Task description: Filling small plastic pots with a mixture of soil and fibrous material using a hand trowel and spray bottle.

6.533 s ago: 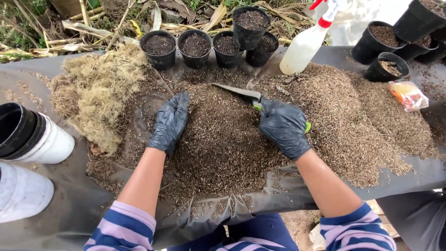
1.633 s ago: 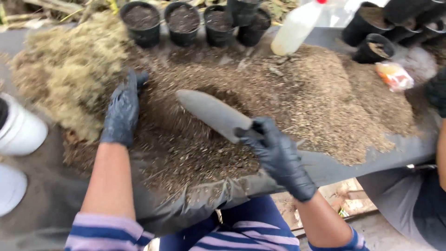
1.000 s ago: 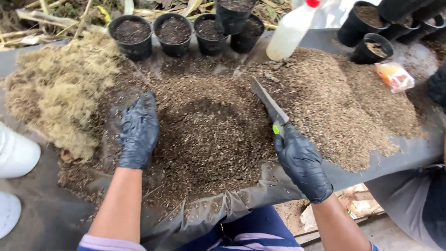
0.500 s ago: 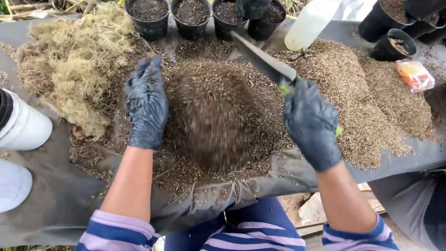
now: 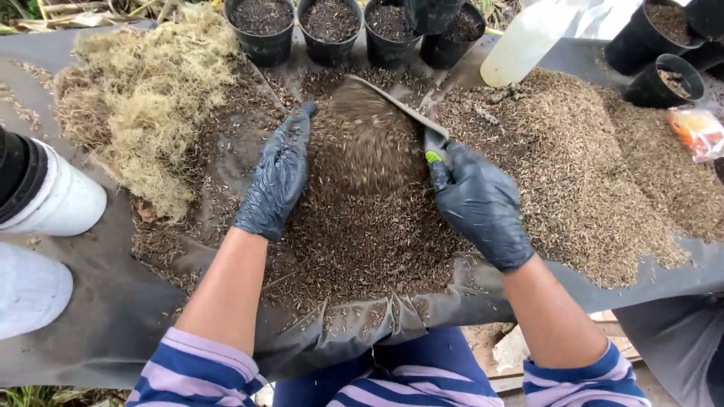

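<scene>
Hands (image 5: 483, 203) mix bark near filled pots (image 5: 328, 30).

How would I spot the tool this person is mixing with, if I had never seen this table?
Start at the dark sheet covering the table, then find the brown heap between the two black-gloved hands. The trowel slants up from the right hand toward the row of black pots. It alone has a flat grey blade and a green spot at its handle.

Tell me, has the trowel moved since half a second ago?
Yes. The trowel in the right hand has swung left over the dark mix; its tip now lies below the middle pots, no longer at the right-hand ones.
</scene>
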